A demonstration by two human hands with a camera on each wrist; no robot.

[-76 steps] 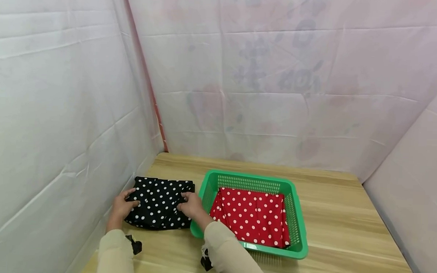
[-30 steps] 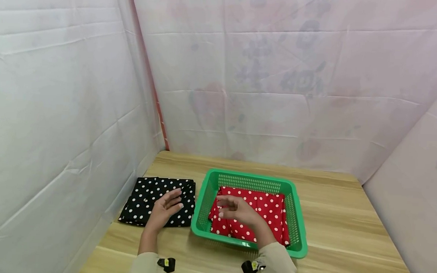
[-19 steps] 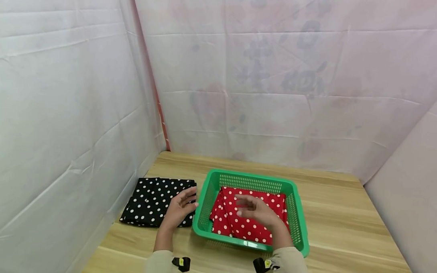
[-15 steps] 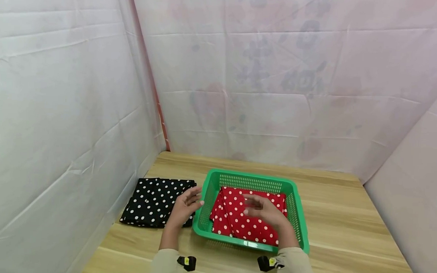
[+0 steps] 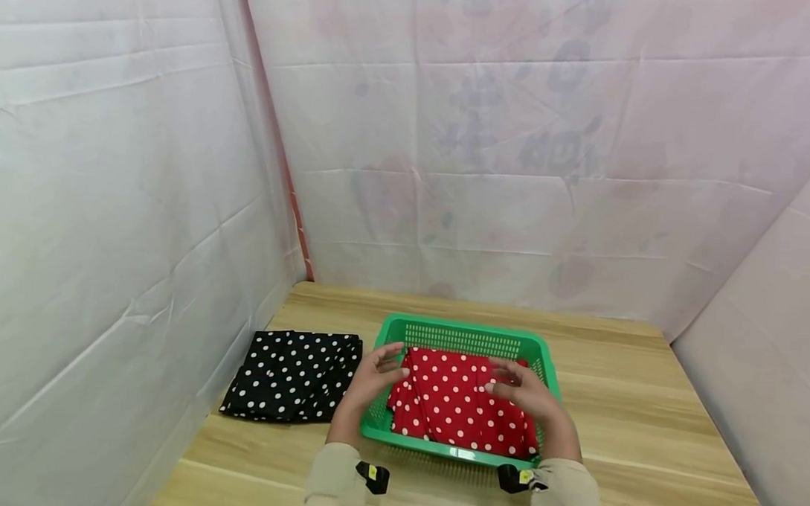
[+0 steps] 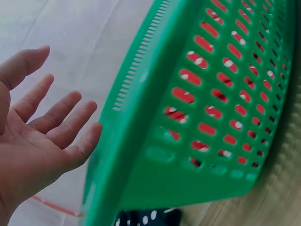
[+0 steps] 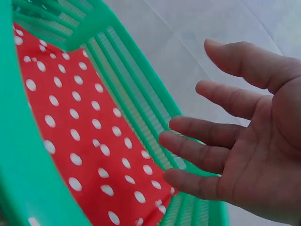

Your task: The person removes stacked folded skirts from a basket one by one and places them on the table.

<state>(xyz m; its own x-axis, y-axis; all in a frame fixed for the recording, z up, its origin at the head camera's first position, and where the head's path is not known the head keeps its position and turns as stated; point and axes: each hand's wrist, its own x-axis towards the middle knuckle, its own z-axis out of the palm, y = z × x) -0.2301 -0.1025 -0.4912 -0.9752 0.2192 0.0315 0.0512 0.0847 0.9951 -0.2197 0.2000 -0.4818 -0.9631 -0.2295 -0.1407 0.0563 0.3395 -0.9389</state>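
A folded red cloth with white dots (image 5: 453, 403) lies inside a green plastic basket (image 5: 465, 455). Above the basket's left side hovers my left hand (image 5: 372, 378), fingers spread and relaxed, holding nothing. My right hand (image 5: 527, 395) hangs over the right part of the red cloth, its fingers loosely extended. Both palms are bare in the wrist views, where the left hand (image 6: 51, 132) is beside the basket rim (image 6: 155, 70) and the right hand (image 7: 244, 132) is by the slotted wall (image 7: 136, 89). A folded black cloth with white dots (image 5: 293, 376) rests left of the basket.
The wooden table (image 5: 641, 410) extends to the right of the basket and in front of it. White sheeting (image 5: 146, 199) walls off the left, and another sheet (image 5: 502, 152) hangs behind the table. Black wrist cameras (image 5: 373, 477) sit on the sleeves.
Both hands have left the black cloth, which they were touching at first, and moved right until they are over the basket. The black cloth now lies flatter; the basket has stayed in place.
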